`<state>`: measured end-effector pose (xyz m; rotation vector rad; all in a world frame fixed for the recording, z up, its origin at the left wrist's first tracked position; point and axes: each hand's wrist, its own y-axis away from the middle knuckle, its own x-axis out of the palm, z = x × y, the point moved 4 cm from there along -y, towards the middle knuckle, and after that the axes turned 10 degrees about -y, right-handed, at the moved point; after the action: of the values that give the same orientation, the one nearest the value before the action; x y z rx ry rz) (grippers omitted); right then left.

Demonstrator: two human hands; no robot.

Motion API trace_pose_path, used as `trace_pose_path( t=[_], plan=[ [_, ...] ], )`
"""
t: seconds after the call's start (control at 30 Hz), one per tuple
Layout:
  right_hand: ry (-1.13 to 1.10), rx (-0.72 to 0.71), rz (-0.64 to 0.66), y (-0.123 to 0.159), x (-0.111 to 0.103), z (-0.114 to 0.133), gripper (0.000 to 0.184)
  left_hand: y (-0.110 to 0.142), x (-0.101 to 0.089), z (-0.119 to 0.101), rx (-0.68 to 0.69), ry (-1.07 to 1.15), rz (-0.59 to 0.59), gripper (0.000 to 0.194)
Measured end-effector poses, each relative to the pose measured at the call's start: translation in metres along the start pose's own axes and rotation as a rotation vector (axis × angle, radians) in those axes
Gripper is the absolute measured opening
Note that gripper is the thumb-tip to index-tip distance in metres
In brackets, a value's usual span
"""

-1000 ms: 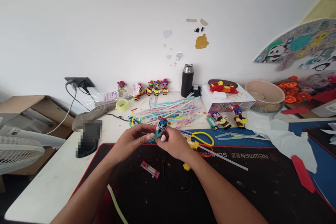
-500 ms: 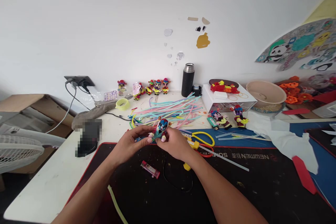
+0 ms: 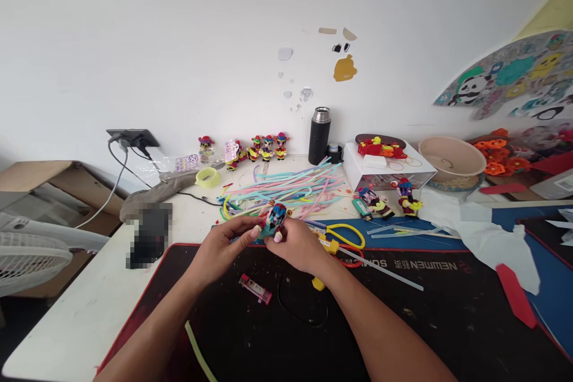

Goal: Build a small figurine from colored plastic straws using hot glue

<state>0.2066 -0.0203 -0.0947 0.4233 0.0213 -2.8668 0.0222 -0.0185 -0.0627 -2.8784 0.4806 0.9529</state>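
- Little has been changed over the last second: the small figure [image 3: 276, 216] is still held by both hands, above the far edge of the black mat [image 3: 277, 340]
- Its face is turned up toward the camera, and its tilt has been altered only slightly, so a fine adjustment of grip seems to be made
- Its side is pinched by the left hand [image 3: 220, 253], fingers narrowed; some fingertips are hidden
- Its other side is clasped by the right hand [image 3: 304, 248], fingers curled
- The pink lighter [image 3: 256, 289] and pastel strips [image 3: 290, 186] have been left untouched
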Motion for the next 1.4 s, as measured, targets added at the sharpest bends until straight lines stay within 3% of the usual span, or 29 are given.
trace_pose_path(
  t=[0.37,0.57,0.83,1.07,1.4],
  plan=[
    [0.044,0.006,0.009,-0.002,0.002,-0.002,0.011,0.002,0.0,-0.001,0.099,-0.036,-0.082,0.034],
    [0.046,0.02,0.022,-0.002,0.001,-0.002,0.012,0.0,0.0,0.005,0.066,0.012,-0.071,0.036],
    [0.028,-0.016,0.042,-0.001,0.001,0.001,0.011,-0.002,0.004,0.027,-0.109,0.347,-0.08,0.046],
    [-0.003,-0.03,0.074,0.0,0.003,0.0,0.017,-0.004,0.018,0.034,-0.215,0.721,0.059,0.042],
    [-0.051,-0.016,0.06,-0.001,0.003,-0.002,0.019,-0.001,0.03,0.043,-0.314,0.91,0.065,0.036]
  ],
)
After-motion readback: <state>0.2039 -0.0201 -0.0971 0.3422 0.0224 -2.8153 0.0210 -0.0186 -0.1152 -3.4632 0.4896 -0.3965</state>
